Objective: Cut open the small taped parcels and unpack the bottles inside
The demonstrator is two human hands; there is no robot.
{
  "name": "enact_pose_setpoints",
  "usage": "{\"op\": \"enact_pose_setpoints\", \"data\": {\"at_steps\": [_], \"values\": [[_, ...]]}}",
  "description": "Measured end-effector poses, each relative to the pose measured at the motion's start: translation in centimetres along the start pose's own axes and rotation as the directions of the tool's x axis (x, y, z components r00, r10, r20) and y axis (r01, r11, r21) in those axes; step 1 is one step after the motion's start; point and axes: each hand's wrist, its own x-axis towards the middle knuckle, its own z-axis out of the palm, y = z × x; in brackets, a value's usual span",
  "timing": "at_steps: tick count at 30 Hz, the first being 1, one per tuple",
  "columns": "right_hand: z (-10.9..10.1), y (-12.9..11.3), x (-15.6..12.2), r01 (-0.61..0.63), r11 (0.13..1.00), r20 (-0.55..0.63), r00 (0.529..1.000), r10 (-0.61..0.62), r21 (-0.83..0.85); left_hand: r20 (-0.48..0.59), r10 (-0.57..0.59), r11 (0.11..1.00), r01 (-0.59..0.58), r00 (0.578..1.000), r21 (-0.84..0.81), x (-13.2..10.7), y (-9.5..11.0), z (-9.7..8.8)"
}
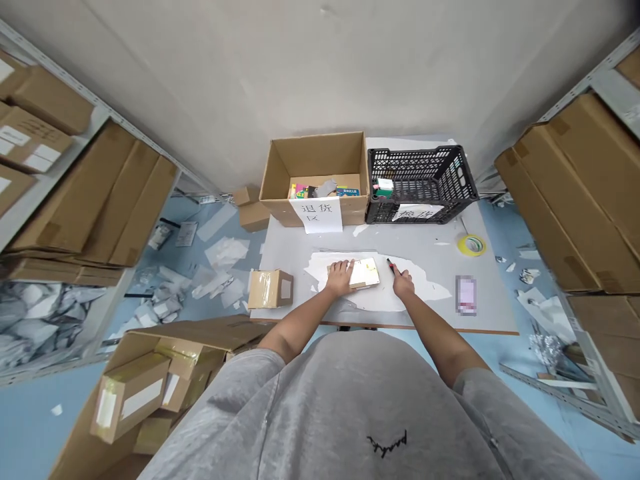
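On the table, a small flat cardboard box (365, 273) with a white label on its top lies over torn white paper. My left hand (340, 277) grips its left end from above, fingers over the top and covering part of it. To the right of the box, my right hand (403, 283) is closed around a red and black utility knife (391, 266), whose tip points up and left. The knife is apart from the box. Left of my left hand stands a taped cardboard box (265, 289).
Behind are an open carton (280, 212) with several items and a black plastic crate (425, 193). A yellow tape roll (471, 245) and a blurred-out phone-like rectangle (466, 295) lie right. A large carton (75, 445) of boxes stands lower left; loaded shelves flank both sides.
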Motion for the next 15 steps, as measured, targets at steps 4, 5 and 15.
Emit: {"op": "enact_pose_setpoints", "data": {"at_steps": [4,5,15], "values": [[1.6,0.3,1.5,0.021,0.999,-0.032,0.999,-0.019,0.033,0.027,0.092,0.996,-0.092,0.995,0.01,1.2,-1.4,-0.6],[2.0,0.4,1.7,0.02,0.999,-0.023,1.0,-0.02,0.035,0.034,0.096,0.995,-0.096,0.995,0.009,1.4,-1.6,-0.7],[-0.2,-3.8,-1.6,0.328,0.944,-0.282,0.91,-0.305,0.038,-0.039,0.001,0.998,-0.004,0.999,-0.061,-0.8,-1.6,-0.1]]}}
